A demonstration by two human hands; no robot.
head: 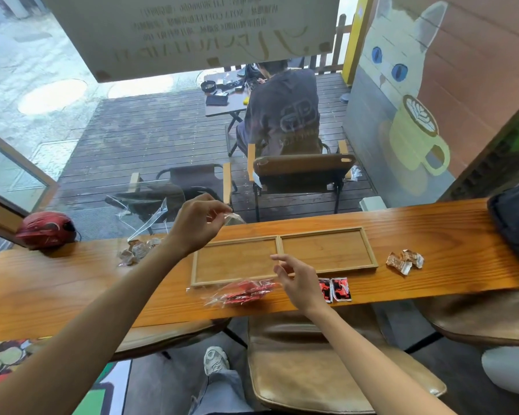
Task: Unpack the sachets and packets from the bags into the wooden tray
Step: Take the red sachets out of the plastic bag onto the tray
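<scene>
A wooden tray with two compartments lies on the counter; nothing is in either one. My left hand is raised above the tray's far left corner, pinching a small clear sachet. My right hand hovers over the tray's near edge, fingers apart, holding nothing. Just left of it lies a clear bag of red sachets. Two red sachets lie to its right. A clear bag of brownish packets rests left of the tray.
Crumpled brown-and-white wrappers lie right of the tray. A red helmet sits at the counter's far left, a dark bag at the far right. Behind the glass, a person sits at an outdoor table. Stools stand below the counter.
</scene>
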